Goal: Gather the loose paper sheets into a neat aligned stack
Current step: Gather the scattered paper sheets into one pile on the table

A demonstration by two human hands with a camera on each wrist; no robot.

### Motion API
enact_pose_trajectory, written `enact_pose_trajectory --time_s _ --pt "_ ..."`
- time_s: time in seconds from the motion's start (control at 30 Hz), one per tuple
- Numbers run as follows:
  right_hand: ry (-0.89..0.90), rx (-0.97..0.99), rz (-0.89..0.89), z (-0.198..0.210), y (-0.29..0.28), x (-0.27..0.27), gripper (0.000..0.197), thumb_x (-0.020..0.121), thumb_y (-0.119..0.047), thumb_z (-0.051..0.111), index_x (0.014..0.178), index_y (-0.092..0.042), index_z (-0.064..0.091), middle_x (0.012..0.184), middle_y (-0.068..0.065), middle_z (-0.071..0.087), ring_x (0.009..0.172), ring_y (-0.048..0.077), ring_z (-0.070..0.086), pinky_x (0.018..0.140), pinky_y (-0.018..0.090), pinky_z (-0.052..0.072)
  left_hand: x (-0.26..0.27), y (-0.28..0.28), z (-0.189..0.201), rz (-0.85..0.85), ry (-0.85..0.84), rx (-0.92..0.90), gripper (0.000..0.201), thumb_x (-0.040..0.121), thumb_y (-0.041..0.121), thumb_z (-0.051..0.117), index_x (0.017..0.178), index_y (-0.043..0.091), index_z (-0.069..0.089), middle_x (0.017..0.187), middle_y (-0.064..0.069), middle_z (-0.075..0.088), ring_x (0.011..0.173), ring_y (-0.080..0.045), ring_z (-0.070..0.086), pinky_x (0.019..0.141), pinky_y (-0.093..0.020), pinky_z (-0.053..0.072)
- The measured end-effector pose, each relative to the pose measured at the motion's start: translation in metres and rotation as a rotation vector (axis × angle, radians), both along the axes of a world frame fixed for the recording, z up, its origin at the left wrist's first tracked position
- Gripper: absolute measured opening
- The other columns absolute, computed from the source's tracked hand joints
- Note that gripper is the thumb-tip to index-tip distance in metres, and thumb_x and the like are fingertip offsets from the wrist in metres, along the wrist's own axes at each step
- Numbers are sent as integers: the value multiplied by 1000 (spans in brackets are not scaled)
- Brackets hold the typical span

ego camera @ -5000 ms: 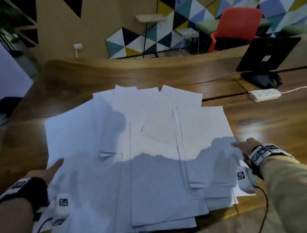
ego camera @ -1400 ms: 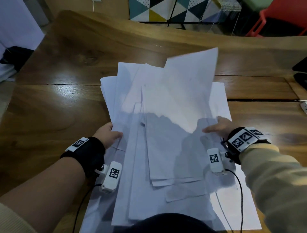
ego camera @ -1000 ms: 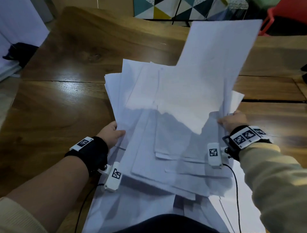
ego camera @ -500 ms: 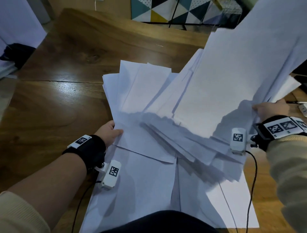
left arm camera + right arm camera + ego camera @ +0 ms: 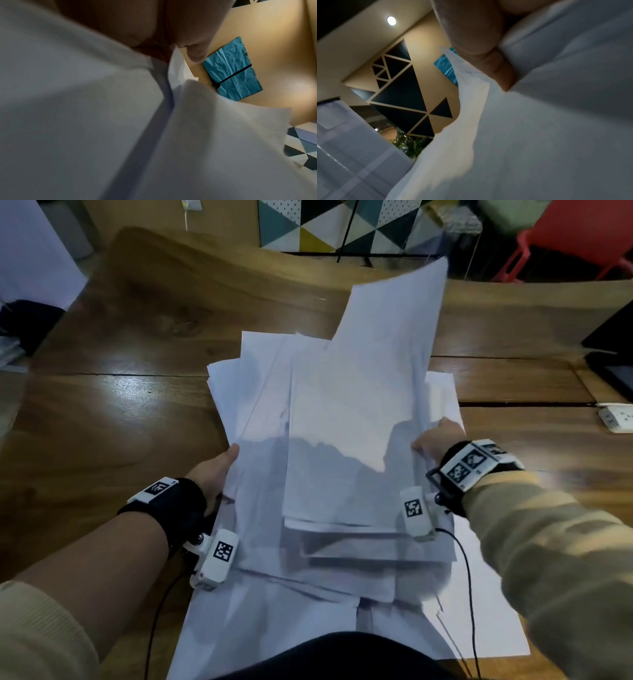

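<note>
— What do the hands have?

— The left hand (image 5: 214, 470) grips the left edge of the paper sheets (image 5: 346, 440), thumb on top. The right hand (image 5: 436, 440) pinches the right edge, thumb over the top sheet, as the right wrist view shows.

— Where is the paper?

— Mid-table, held between both hands as a ragged bundle; one sheet juts toward 1 o'clock, and more sheets lie flat beneath at 6 o'clock on the wooden table (image 5: 102, 419).

— Anything around it?

— A power strip (image 5: 616, 419) at 3 o'clock, a red chair (image 5: 568, 237) at 1 o'clock.
</note>
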State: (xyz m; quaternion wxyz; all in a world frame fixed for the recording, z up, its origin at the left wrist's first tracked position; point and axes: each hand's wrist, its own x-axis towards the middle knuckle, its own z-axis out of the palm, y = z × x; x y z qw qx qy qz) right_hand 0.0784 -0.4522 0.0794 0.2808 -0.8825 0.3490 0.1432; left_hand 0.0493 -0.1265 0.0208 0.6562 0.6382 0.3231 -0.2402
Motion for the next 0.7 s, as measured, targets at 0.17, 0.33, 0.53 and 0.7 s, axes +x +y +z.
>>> enact_pose_trajectory --time_s 0.17,0.33,0.53,0.7 --pt "107 69 16 -27 14 -11 51 81 -2 59 128 7 41 128 21 51 111 33 53 82 31 45 1 1 4 -151 -27 16 52 78 49 60 115 14 60 121 -9 62 111 -31 57 105 -48 39" --pt "81 321 40 -48 0 -11 78 49 -24 82 117 0 53 109 16 64 97 34 63 88 41 52 2 -2 12 -207 15 -25 40 84 37 57 116 13 60 127 -11 59 121 -33 52 110 -49 32" --pt "1 257 45 -44 7 -21 59 69 -31 75 117 -3 55 103 10 61 95 30 60 78 36 51 4 -2 7 -301 -78 49 36 65 33 73 96 16 63 122 -13 63 109 -30 58 101 -44 42" --pt "77 -100 -300 -32 -34 -44 82 73 -55 61 137 -12 34 134 17 47 113 39 53 94 48 45 5 -1 -2 -299 -113 139 37 62 31 78 93 17 64 111 -14 68 103 -34 62 99 -51 46"
